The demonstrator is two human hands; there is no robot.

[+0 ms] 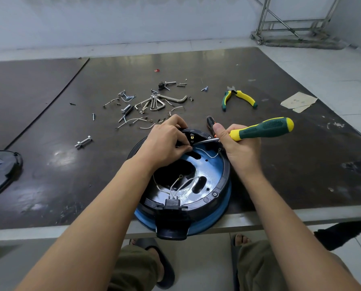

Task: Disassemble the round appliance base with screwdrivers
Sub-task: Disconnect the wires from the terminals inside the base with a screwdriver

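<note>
Appliance base, table's near edge: likely light, rigid plastic; left hand grips far rim, right hand clasps screwdriver.

Clearances around the round appliance base, clock centred on it, 12 o'clock pointing away from the person. From 11 to 1 o'clock the left hand, gripping the far rim, and the right hand, gripping a screwdriver, block access. The left forearm lies over the 7 o'clock side. Loose screws and hex keys litter the table at 11 to 12 o'clock, pliers at 1, a bolt at 10 and a black cover at 9. Bare tabletop lies at 3 o'clock and between bolt and cover.
</note>
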